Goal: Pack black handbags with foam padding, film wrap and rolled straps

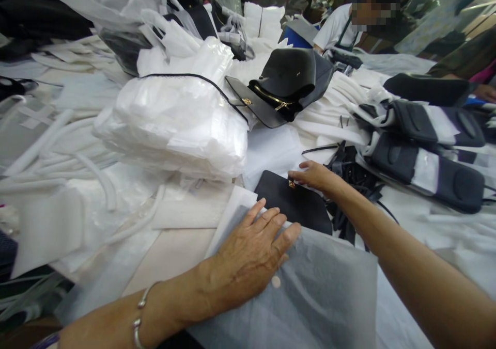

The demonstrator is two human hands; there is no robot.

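A black bag flap (271, 191) with a small gold clasp (291, 184) sticks out from a sheet of translucent white wrapping paper (333, 287). My left hand (251, 251) lies on the paper along its upper edge, fingers stretched out and slightly spread. At the clasp, my right hand (312, 177) has its fingers bent together on the top edge of the flap; its fingertips partly cover that edge. Below the flap, the paper covers the rest of the dark shape. A pale round dot (276, 282) shows on the paper near my left hand.
A white plastic-wrapped bundle (174, 127) tied with black cord stands ahead. Beyond the flap lies an open black bag (290, 80) with a gold zip. Black padded pieces (426, 171) and dark straps (344, 184) are at right. A co-worker (337, 29) is at the back.
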